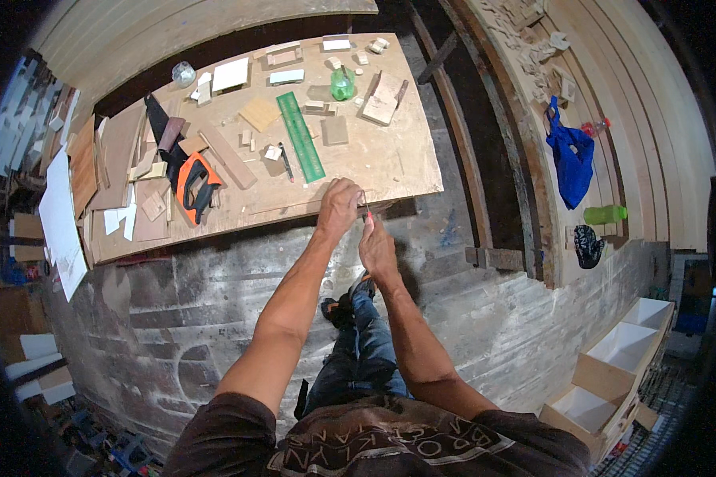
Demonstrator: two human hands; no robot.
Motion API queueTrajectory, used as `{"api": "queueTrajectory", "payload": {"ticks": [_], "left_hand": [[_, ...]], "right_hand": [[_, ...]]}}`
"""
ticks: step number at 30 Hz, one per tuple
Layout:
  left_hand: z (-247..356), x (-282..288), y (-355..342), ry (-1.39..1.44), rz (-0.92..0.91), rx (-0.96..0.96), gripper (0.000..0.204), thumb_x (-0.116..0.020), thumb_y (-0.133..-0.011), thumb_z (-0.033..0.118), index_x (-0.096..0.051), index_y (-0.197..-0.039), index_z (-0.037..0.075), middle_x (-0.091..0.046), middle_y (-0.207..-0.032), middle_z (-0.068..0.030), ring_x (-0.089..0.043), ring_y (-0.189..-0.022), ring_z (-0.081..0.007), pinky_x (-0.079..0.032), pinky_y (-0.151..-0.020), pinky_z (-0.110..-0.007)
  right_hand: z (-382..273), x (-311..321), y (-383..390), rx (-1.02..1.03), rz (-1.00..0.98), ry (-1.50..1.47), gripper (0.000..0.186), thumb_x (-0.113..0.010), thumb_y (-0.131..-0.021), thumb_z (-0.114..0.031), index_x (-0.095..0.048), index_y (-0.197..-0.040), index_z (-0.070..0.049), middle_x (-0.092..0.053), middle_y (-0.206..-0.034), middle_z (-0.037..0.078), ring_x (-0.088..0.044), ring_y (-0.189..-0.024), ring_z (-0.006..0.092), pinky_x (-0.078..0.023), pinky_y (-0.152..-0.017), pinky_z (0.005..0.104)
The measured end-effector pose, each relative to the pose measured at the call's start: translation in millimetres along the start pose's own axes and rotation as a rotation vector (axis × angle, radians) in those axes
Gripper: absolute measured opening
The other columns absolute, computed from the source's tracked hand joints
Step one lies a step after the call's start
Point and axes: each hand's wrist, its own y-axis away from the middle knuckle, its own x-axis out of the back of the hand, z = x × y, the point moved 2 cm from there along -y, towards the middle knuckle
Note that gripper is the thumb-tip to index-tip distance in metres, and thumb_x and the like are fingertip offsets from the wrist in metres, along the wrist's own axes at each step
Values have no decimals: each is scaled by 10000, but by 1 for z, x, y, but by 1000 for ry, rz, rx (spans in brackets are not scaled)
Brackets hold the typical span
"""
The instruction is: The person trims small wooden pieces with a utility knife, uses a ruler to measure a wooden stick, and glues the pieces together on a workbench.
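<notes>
My left hand (339,205) is closed at the front edge of the plywood worktable (406,163), pressing on or gripping something too small to make out. Just below and right of it, my right hand (379,250) grips a slim red-handled tool (369,216), its thin metal end up at the edge beside my left fingers. Above my hands lie a green ruler (301,137), a dark pen or pencil (286,162) and small wooden blocks (334,131). To the left lies an orange-handled handsaw (195,187) among board offcuts (223,155).
A green container (342,83) stands toward the back. Paper sheets (64,222) overhang the left end. On the right are a timber bench (545,246) with a blue bag (571,163) and green bottle (605,214), and white-lined wooden boxes (616,354) below. My feet stand on the concrete floor (183,318).
</notes>
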Motion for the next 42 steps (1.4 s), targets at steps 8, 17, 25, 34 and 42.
{"api": "queueTrajectory", "payload": {"ticks": [8, 17, 25, 34, 42], "left_hand": [[0, -2, 1, -36, 14, 22, 56, -621, -797, -10, -657, -841, -9, -612, -841, -140, -572, -817, -337, -467, -745, -414], [-2, 3, 1, 0, -21, -16, 104, -618, -765, -51, -659, -856, -20, -613, -844, -147, -593, -847, -332, -470, -766, -413], [1, 2, 1, 2, -14, 70, 63, -638, -798, -14, -672, -849, -4, -591, -828, -136, -562, -835, -334, -468, -752, -416], [4, 1, 0, -25, -21, 87, 89, -657, -797, -9, -701, -874, -15, -610, -840, -140, -580, -840, -319, -468, -761, -394], [7, -1, -1, 5, 15, 127, 62, -653, -787, -11, -693, -833, -15, -594, -825, -146, -572, -849, -326, -468, -773, -403]], "right_hand": [[-19, 23, -16, -22, -152, 116, 523, -329, -1024, -359, -607, -1037, 84, -589, -1011, 398, -545, -1024, 556, -439, -889, 573], [18, -12, -8, 127, 45, -45, 408, -345, -1042, -310, -541, -1151, 31, -603, -966, 367, -549, -974, 560, -450, -781, 587], [20, -12, -4, 153, 63, -129, 427, -337, -1041, -368, -544, -1062, 5, -617, -935, 356, -580, -920, 546, -448, -782, 598], [-1, 21, -18, 118, -131, -57, 475, -414, -1006, -402, -560, -1025, 49, -602, -1005, 371, -559, -1011, 540, -454, -844, 541], [-6, 15, -10, 277, 24, 195, 275, -453, -994, -264, -476, -1050, 4, -639, -809, 316, -630, -830, 492, -488, -705, 567]]}}
